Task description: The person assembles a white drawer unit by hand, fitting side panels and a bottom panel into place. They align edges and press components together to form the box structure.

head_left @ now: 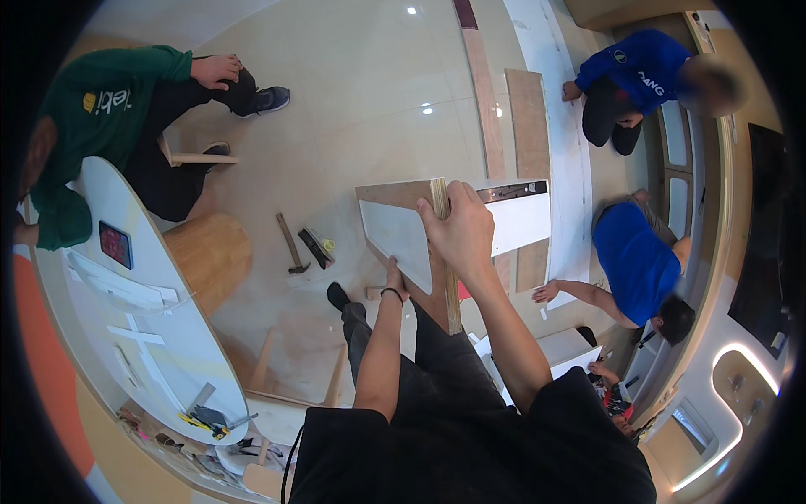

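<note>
Panel (pixel 399 239), white face in a wood border: held up off the floor (pixel 353 109), in front of you. Your right hand (pixel 462 223) clasps its plywood edge; your left hand (pixel 395 277) steadies the lower side, grip on the panel, fingers partly hidden. Just right: white board (pixel 525 225) with metal runner (pixel 516 192); cannot tell whether joined. Progress, judged: face and border look assembled, runner looks fitted; panel not set down. Planks (pixel 527 126) lie loose beyond; remaining work unclear. Hammer (pixel 290 244) on floor, left; phone (pixel 116 244) on table (pixel 206 361).
</note>
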Available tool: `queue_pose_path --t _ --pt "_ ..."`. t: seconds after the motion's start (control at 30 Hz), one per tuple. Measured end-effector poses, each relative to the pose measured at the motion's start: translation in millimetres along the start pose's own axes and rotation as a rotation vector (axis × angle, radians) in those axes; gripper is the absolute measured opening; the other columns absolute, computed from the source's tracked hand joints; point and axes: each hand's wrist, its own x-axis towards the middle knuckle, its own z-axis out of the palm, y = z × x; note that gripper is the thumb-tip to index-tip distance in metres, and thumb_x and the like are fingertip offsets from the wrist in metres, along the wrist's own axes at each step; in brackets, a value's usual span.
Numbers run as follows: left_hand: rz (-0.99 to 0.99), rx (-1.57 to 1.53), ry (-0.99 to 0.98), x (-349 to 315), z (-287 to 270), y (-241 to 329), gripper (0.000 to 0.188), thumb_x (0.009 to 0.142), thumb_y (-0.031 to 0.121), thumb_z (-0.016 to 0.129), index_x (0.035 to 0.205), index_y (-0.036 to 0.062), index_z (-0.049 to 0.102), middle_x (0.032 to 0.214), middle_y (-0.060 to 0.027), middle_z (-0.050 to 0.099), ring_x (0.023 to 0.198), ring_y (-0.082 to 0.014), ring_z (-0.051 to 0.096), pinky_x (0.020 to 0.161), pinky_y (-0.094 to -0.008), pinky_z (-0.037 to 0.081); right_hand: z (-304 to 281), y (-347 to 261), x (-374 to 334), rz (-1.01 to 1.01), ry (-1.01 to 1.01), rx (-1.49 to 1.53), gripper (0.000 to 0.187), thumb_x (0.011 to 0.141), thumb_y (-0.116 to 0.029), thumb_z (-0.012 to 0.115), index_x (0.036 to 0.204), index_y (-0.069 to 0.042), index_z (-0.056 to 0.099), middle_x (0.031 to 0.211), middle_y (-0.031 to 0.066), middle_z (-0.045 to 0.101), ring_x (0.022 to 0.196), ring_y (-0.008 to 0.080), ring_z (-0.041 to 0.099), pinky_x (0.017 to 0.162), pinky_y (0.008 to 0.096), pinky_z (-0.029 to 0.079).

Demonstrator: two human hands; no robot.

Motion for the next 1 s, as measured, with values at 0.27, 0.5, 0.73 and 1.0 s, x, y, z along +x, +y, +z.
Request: queue_pose_path --t 0.27,0.5,0.73,1.0 --pt "-0.01 0.053 0.068 30 -31 12 0.076 0.099 0.059 0.043 0.149 0.002 0.042 0.148 -0.0185 0.052 0.133 -0.0324 0.053 0.111 -0.0432 0.041 16 -17 -3 -0.018 -0.017 0.007 0.031 0.084 -0.024 0.075 0.089 0.001 0.056 0.091 0.0177 0.064 0.074 0.039 0.068 0.063 0.0464 0.055" --pt "0.019 0.132 0.107 70 -82 33 0.07 0.097 0.053 0.049 0.144 0.0004 0.049 0.139 -0.0201 0.059 0.124 -0.0323 0.059 0.105 -0.0429 0.046 44 -33 -13 -0.028 -0.012 0.072 0.033 0.084 -0.026 0.074 0.089 0.001 0.056 0.09 0.0174 0.063 0.075 0.0392 0.067 0.064 0.0462 0.054" --pt "0.156 0.218 0.146 111 -113 47 0.067 0.096 0.049 0.051 0.142 -0.0004 0.051 0.134 -0.021 0.062 0.119 -0.0325 0.062 0.102 -0.0435 0.048 56 -48 -14 -0.083 -0.129 0.021 0.038 0.081 -0.032 0.072 0.095 0.0 0.057 0.092 0.0183 0.064 0.077 0.0397 0.068 0.065 0.0483 0.055" --pt "0.238 0.207 0.083 109 -110 47 0.062 0.096 0.043 0.052 0.139 -0.0017 0.053 0.129 -0.0232 0.063 0.112 -0.0352 0.064 0.096 -0.0448 0.051 73 -54 -15 -0.092 -0.195 -0.004 0.042 0.082 -0.04 0.074 0.087 -0.002 0.059 0.086 0.0151 0.065 0.074 0.0334 0.067 0.067 0.0432 0.053"
